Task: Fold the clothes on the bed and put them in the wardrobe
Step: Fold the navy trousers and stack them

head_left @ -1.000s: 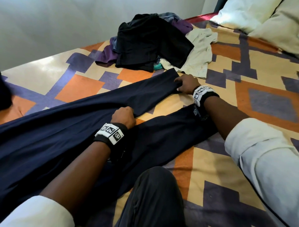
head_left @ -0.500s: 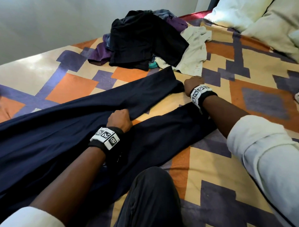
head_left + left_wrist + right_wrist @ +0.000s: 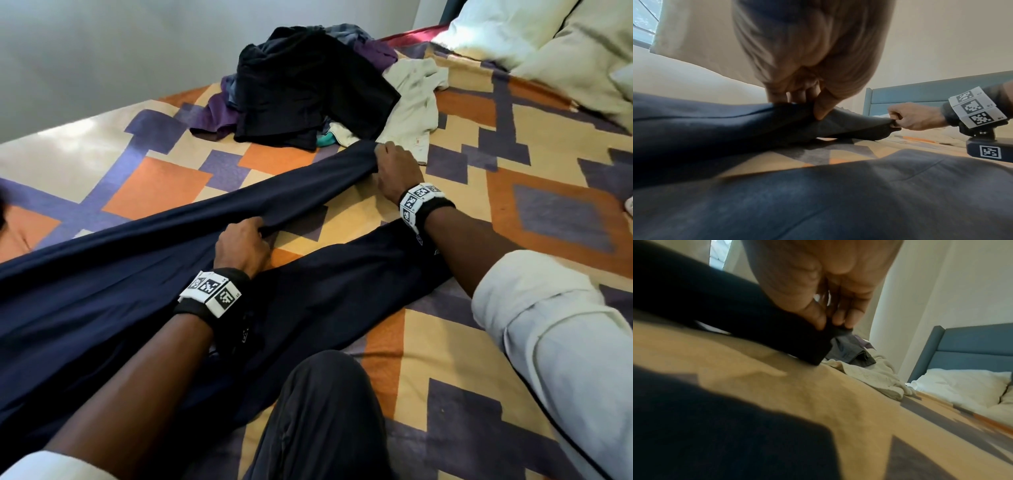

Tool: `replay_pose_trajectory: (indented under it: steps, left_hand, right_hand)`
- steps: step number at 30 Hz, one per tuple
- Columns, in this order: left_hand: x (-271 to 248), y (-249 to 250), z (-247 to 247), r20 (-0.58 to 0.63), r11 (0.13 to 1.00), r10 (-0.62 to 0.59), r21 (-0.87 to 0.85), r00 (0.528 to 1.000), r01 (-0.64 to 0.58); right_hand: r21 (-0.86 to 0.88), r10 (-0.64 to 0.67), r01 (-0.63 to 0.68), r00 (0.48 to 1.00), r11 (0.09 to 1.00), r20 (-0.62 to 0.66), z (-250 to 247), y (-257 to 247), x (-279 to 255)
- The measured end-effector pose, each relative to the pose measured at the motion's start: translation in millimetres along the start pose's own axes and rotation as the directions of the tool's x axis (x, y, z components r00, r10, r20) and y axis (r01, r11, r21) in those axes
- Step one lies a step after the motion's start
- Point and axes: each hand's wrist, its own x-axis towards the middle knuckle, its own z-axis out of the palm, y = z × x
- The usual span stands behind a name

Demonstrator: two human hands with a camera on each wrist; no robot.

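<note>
Now both hands, left hand (image 3: 241,247) and right hand (image 3: 394,168), pinch the far trouser leg (image 3: 291,198), newly lifted off the bed (image 3: 462,359) for folding over.

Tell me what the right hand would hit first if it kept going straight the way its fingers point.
Probably the cream garment at the edge of the clothes pile, just beyond the right hand; depth is unclear.

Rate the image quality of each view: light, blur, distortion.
Head view: sharp, with a bright daylight patch on the bedspread and wide-angle bowing at the edges. Left wrist view: the near trouser leg is soft; the left hand bulges large. Right wrist view: dim, blurred foreground; the pillow is clearer.
</note>
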Motion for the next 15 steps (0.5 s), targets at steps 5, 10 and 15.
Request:
replay_pose_trajectory:
  steps: [5, 10, 15]
  left_hand:
    - [-4, -4, 5, 0.14, 0.997, -0.058, 0.062, 0.988, 0.05]
    - [0, 0, 16, 0.121, 0.999, 0.002, 0.054, 0.993, -0.008]
    - [9, -2, 27, 0.182, 0.971, 0.03, 0.227, 0.983, -0.072]
  right_hand:
    - [-0.145, 0.18, -0.134, 0.91, 0.98, 0.374, 8, 17, -14]
    - [0.212, 0.37, -0.445, 0.874, 0.87, 0.315, 7, 17, 7]
    - [0.443, 0.347, -0.62, 0.757, 0.648, 0.554, 4, 0, 26]
